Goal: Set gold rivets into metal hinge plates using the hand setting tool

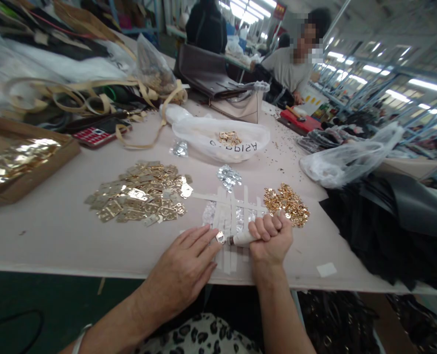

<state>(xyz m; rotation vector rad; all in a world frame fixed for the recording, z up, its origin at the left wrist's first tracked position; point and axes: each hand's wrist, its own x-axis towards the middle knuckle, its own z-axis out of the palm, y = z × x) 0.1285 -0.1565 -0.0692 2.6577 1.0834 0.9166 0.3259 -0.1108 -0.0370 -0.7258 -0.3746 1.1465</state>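
Note:
Close to the table's front edge, a small shiny metal plate (220,238) lies under the fingertips of my left hand (189,260), whose fingers stretch forward and press it in place. My right hand (272,238) is wrapped round a tool with a white handle (243,239). The tool's short dark tip points left and meets the plate or stops right beside it; I cannot tell which. Beneath both are pale tape strips (224,211) stuck over clear plastic. A heap of gold metal plates (140,194) is beyond my left hand, and small gold fittings (287,204) are piled beyond my right.
Small silver pieces (229,177) lie ahead, before a white plastic bag (189,130) holding gold parts. A cardboard box (37,182) of gold plates stands left. Black material (369,226) and a clear bag (336,162) occupy the right. A brown bag (211,73) and a person (288,64) are behind.

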